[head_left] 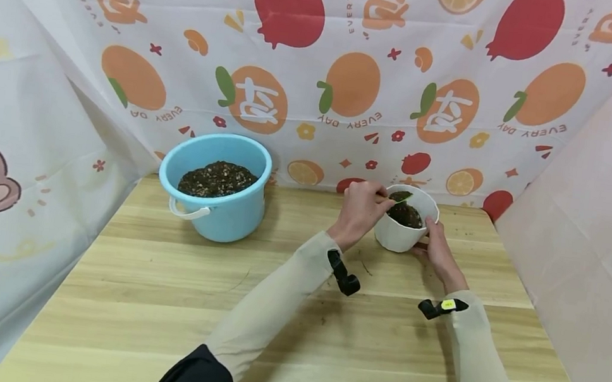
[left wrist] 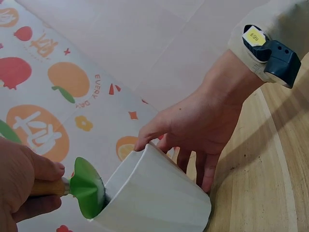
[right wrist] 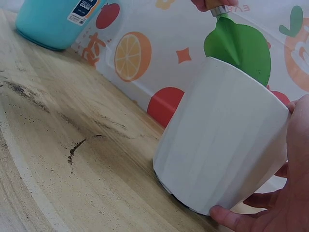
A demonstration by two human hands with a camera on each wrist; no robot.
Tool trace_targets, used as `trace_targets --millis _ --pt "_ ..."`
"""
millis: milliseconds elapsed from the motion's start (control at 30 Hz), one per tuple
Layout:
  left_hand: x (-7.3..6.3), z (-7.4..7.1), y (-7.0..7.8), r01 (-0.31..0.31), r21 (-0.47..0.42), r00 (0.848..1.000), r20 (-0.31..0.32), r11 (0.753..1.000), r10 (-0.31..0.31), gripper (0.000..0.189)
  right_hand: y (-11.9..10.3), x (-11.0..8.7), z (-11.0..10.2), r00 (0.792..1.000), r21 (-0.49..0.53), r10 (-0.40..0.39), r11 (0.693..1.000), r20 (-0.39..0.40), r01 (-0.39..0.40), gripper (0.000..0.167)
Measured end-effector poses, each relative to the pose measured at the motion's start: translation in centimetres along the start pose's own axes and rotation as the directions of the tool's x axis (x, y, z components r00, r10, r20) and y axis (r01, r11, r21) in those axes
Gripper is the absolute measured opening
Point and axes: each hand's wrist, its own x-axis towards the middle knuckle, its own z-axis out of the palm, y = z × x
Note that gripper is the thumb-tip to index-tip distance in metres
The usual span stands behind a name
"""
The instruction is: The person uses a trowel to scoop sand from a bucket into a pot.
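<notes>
My left hand [head_left: 359, 213] grips the wooden handle of a small trowel [left wrist: 87, 188] with a green blade. The blade dips past the rim of a white flowerpot [head_left: 394, 236], over dark soil [head_left: 406, 215]. In the right wrist view, the blade's lower end is hidden behind the pot wall. My right hand [head_left: 440, 253] holds the pot from its right side, thumb at the rim and fingers round the lower wall. A fingertip [right wrist: 224, 215] touches the pot near its base.
A light blue bucket [head_left: 231, 217] with a white handle stands to the left, partly filled with speckled dark soil [head_left: 218, 180]. Soil crumbs [right wrist: 77, 147] lie on the wooden table [head_left: 152, 325]. A fruit-print curtain [head_left: 289, 144] hangs behind.
</notes>
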Motion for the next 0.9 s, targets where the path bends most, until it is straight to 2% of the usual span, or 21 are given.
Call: trace_targets --millis 400,600,767,900 --pt "0.19 -0.57 -0.34 0.016 -0.028 0.999 -0.029 0.999 -0.016 0.02 -0.11 -0.2 0.09 1.0 -0.006 -0.004 1.0 -0.01 0.004 0.072" --pt "0.05 -0.54 -0.49 0.03 -0.074 0.999 -0.036 0.997 -0.033 0.018 -0.14 -0.12 0.18 1.0 0.014 0.006 1.0 0.006 -0.006 0.072" --pt "-0.12 -0.78 -0.32 -0.016 -0.036 0.999 -0.035 0.999 0.015 0.012 -0.16 -0.1 0.22 1.0 0.031 0.011 0.999 0.008 -0.011 0.071" --pt "-0.42 -0.88 -0.12 -0.076 0.009 0.997 -0.014 0.997 0.076 0.008 -0.05 -0.1 0.2 1.0 0.023 0.012 1.0 0.003 -0.012 0.071"
